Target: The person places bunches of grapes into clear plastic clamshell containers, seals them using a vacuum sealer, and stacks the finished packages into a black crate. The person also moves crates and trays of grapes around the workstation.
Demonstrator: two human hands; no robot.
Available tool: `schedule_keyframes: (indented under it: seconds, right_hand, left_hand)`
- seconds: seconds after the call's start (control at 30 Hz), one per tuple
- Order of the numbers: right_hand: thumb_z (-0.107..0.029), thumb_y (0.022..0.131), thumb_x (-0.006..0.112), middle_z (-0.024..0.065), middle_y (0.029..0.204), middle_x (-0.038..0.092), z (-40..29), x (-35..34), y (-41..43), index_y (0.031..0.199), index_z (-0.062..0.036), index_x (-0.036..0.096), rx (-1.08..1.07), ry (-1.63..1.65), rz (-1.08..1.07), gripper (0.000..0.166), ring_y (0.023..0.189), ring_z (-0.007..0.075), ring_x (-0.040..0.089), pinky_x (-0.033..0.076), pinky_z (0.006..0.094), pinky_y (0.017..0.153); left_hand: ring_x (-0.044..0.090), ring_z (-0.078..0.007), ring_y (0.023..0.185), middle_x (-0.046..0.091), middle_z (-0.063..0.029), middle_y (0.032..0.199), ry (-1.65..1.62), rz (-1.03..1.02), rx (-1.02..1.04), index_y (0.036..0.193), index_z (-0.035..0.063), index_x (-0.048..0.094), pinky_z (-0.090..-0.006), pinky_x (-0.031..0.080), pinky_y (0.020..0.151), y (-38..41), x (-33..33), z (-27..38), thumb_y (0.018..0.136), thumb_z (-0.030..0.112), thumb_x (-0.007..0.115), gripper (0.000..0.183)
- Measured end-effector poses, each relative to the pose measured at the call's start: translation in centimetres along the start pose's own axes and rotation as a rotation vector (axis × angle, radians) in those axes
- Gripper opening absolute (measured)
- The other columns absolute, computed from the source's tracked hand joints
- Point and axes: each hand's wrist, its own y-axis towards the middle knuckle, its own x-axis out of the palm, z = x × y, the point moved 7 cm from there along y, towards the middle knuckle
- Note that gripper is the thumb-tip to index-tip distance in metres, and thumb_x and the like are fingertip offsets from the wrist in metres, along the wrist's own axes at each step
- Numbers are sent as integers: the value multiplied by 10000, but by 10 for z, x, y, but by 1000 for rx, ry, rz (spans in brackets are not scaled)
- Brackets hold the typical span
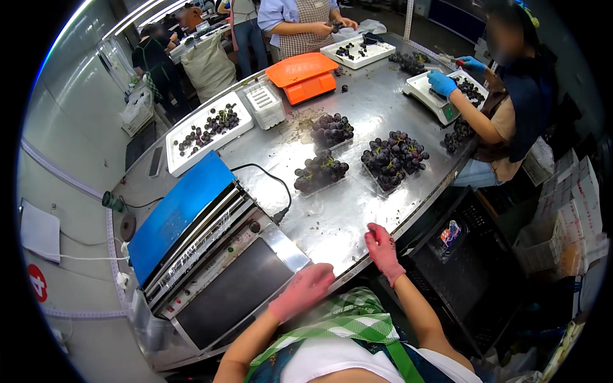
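Observation:
My left hand [304,290], in a pink glove, hovers at the near table edge beside the tray wrapping machine [239,282], with nothing visible in it. My right hand [383,251], gloved in pink too, is over the table's near edge; its fingers are slightly curled and look empty. Beyond them on the metal table [330,230] are dark grapes in clear plastic trays: one tray of grapes [321,172] at centre, another bunch [333,129] behind it, and a larger group of grapes [395,158] to the right. Neither hand touches the grapes.
Behind stand a white tray of loose grapes [249,122], stacked clear containers [265,105] and an orange scale [306,79]. A black cable [282,184] lies by the machine. At right, a co-worker in blue gloves [443,85] handles grapes at a scale. A black crate [479,282] is below right.

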Motion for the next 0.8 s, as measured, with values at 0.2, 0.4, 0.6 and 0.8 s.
schedule_keyframes:
  seconds: [0.2,0.4,0.6,0.8]
  right_hand:
    - [-208,807,503,148,1016,551,-35,31,73,1068,-29,513,-96,-40,-128,317,880,260,541,422,330,788]
    - [-227,836,510,120,1000,541,-50,58,203,1130,-16,463,-310,-229,-24,365,766,159,534,446,277,649]
    - [-314,786,571,176,1107,490,15,110,276,1247,36,304,160,18,-334,637,961,223,498,404,296,812]
    - [-453,698,549,298,1175,419,22,122,265,1173,112,347,241,6,-517,765,1122,366,406,321,358,933]
  left_hand:
    - [495,-88,708,566,-52,804,-11,281,41,1065,9,504,-231,425,630,68,-32,-28,825,236,555,334]
    - [545,-258,835,565,-179,901,-83,542,-170,1106,-2,470,-350,426,744,169,-92,-83,798,294,532,432]
    - [539,-231,730,571,-141,787,60,666,-484,976,-28,497,-356,423,642,221,-121,-130,818,317,496,379]
    - [598,-205,750,590,-86,932,-504,492,-706,1039,52,499,-383,483,619,235,-107,-230,856,351,459,352]
